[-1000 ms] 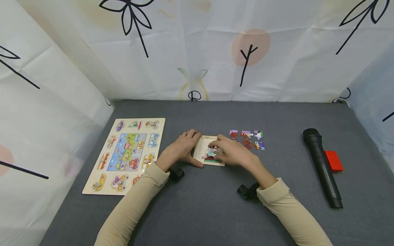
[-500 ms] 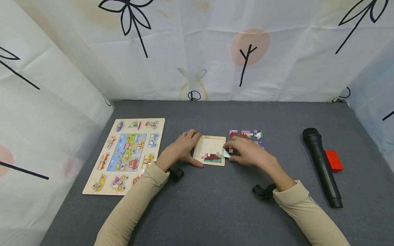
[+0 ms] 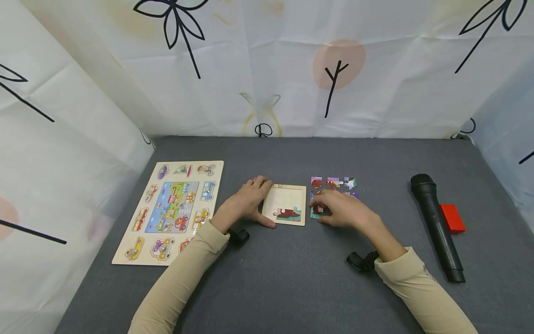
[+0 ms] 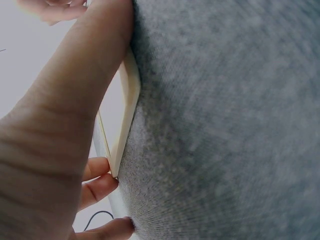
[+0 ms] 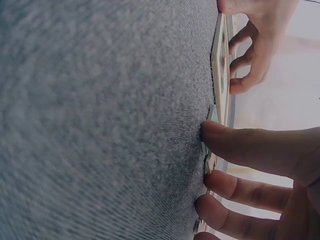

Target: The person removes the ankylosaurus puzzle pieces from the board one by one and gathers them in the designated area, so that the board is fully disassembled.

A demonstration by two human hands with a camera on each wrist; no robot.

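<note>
My left hand spans the left side of a small wooden puzzle tray, thumb at its near corner and fingers at its far corner. In the left wrist view, two fingertips touch the tray's corner. Joined puzzle pieces with a dark red shape lie along the tray's near edge; the rest of its bed is bare. Just right of the tray, my right hand pinches a teal and dark red puzzle piece low at the table. In the right wrist view, the thumb overlaps this piece.
Several loose puzzle pieces lie beyond my right hand, partly covered by it. A large peg puzzle board is on the left, partly under the left sleeve. A black microphone and a red block lie at right.
My right hand has moved right from over the tray, bringing the puzzle piece out past the tray's edge and down by the loose pieces. The left hand stays at the tray.
</note>
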